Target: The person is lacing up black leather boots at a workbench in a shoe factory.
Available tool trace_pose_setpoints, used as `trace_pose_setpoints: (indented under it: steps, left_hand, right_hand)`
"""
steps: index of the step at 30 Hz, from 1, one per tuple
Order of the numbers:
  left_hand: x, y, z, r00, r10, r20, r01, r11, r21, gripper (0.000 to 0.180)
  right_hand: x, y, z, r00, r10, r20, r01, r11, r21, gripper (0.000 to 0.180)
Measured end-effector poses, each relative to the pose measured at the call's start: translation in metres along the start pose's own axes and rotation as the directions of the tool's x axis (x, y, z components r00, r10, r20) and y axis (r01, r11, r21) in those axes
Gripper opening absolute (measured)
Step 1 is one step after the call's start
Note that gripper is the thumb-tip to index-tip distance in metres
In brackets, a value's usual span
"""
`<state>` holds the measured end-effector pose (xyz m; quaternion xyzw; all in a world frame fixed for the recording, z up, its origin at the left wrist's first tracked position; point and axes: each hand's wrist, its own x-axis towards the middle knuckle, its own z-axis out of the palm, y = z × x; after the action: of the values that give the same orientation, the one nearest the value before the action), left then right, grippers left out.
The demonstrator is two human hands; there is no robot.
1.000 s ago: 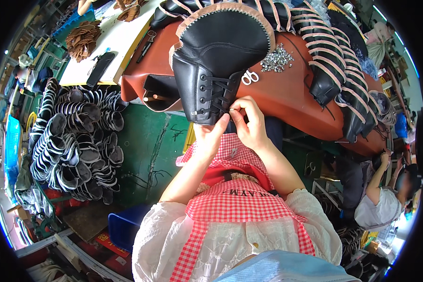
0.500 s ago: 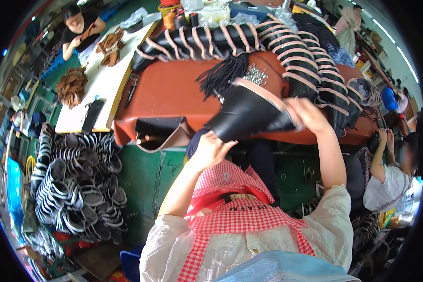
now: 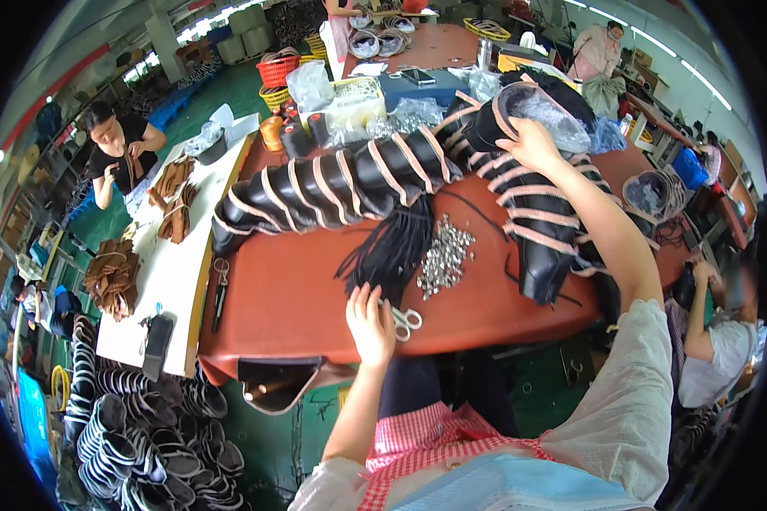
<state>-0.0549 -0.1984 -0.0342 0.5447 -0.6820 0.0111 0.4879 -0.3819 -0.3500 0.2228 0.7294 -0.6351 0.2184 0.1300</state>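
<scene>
My right hand (image 3: 533,146) reaches to the back right, its fingers closed on the pale pink rim of a black leather tube (image 3: 484,129), which looks like a boot shaft. That tube lies at the bend of a long row of nested black tubes (image 3: 324,189) with pale pink edges. My left hand (image 3: 369,328) is open with fingers stretched out, just beside white-handled scissors (image 3: 407,322), whose blades are hidden. Beyond its fingertips lies a bundle of black cords (image 3: 394,247). A heap of small silvery metal pieces (image 3: 446,258) sits right of the cords.
The red-brown covered table (image 3: 268,315) has an open pouch (image 3: 277,381) at its front edge. Dark snips (image 3: 221,289) lie at its left. Striped stacked tubes (image 3: 145,443) fill the floor at left. Co-workers sit at far left (image 3: 123,149) and right (image 3: 720,332).
Both hands held the black tube over the front edge. My right hand has carried it to the row at the back; my left hand has let go. The view has tipped up.
</scene>
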Motion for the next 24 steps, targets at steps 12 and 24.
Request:
trace_pose_setpoints:
  steps: [12,24]
  left_hand:
    - [0.004,0.014,-0.006,0.984,-0.048,0.173,0.023,0.989,0.146,0.029]
    - [0.004,0.013,0.004,0.989,-0.011,0.146,-0.004,0.995,0.098,0.026]
  right_hand:
    - [0.135,-0.011,0.192,0.899,-0.383,0.213,-0.144,0.199,0.969,0.046]
    - [0.139,0.087,0.206,0.935,-0.216,0.280,-0.064,0.675,0.735,0.043]
